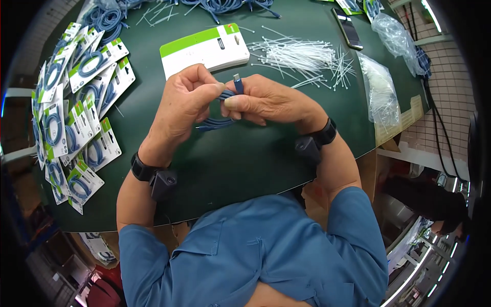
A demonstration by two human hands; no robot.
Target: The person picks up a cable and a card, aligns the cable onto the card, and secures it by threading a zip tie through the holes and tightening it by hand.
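Note:
A coiled blue USB cable (219, 123) is held up over the green table, between my two hands. My left hand (190, 100) pinches the coil from the left with thumb and forefinger. From the right, my right hand (268, 100) is closed on the same cable, its thumb laid across the strands. The cable's plug (238, 82) sticks up between the hands, its metal end bare. Just beyond my hands lies a stack of white and green cardboard cards (204, 51). To its right spreads a loose pile of white cable ties (302, 56).
Carded blue cables (76, 112) are heaped along the left side. Loose coiled cables (209, 6) lie at the far edge. A phone (348, 28), a bag of cable ties (379, 89) and a crumpled clear bag (396, 38) rest on the right. Another person (429, 202) is at lower right.

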